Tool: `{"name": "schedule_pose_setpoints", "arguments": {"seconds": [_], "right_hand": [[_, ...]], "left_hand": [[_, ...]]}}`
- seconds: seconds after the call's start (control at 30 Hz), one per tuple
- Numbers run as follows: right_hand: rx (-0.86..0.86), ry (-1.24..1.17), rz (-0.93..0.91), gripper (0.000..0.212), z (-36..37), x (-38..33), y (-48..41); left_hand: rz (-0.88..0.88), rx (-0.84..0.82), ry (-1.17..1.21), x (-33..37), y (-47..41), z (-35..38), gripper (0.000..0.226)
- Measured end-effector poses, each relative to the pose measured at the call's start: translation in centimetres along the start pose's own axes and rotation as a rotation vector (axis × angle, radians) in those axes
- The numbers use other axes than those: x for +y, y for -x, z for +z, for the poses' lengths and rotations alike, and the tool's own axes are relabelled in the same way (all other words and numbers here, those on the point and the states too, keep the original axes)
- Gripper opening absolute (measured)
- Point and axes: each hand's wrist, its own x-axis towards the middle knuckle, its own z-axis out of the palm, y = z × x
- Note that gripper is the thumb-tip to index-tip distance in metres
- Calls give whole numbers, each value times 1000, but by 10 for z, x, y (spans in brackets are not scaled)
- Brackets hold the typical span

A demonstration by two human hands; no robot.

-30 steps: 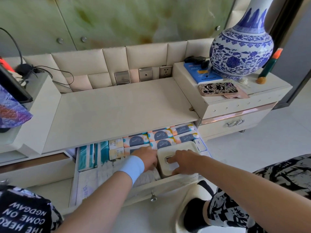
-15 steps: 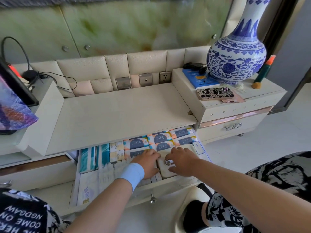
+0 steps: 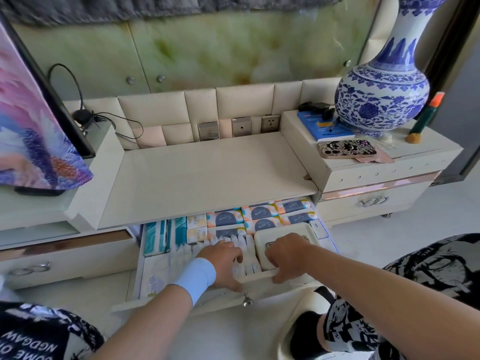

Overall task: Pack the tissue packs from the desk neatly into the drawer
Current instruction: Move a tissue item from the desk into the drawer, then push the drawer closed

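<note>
The desk top (image 3: 207,172) carried no packs. All the tissue packs (image 3: 259,214) in view lay in the open drawer (image 3: 270,292): printed packs at the back, teal packs (image 3: 155,237) at the left, a row of white packs (image 3: 241,242) along the front. A white box (image 3: 285,229) sat at the front right.

The left hand (image 3: 223,261) lay over the white packs with its thumb outside the drawer front, apparently gripping that wall. The right hand (image 3: 288,255) was curled over the near end of the box, with its thumb also on the drawer front.

Packing appeared complete, with closing the drawer as the remaining step. That push would call for even force from both hands. Nothing should stand above the rim, as the box might catch under the desk top.

Half a second earlier, both hands rested farther in, on the box and the packs beside it. They had since drawn back to the front edge, exposing the white row. The drawer remained equally far out.
</note>
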Motion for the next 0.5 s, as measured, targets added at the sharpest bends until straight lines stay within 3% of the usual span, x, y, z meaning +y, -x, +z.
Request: {"name": "schedule_pose_setpoints", "arguments": {"seconds": [0.13,0.27,0.37,0.4,0.5], "right_hand": [[73,-9,89,42,-3,5,-3],[245,-101,262,59,7,6,-8],[326,-221,429,52,15,-2,-11],[325,-261,475,46,17,-5,-11],[202,-600,636,31,23,-9,-12]], "left_hand": [[-32,94,44,-4,0,-1,57],[-121,185,203,-10,-1,-4,43],[-201,258,373,-9,3,-7,19],[-242,252,467,-8,5,-8,14],[-392,60,834,-8,10,-12,32]]}}
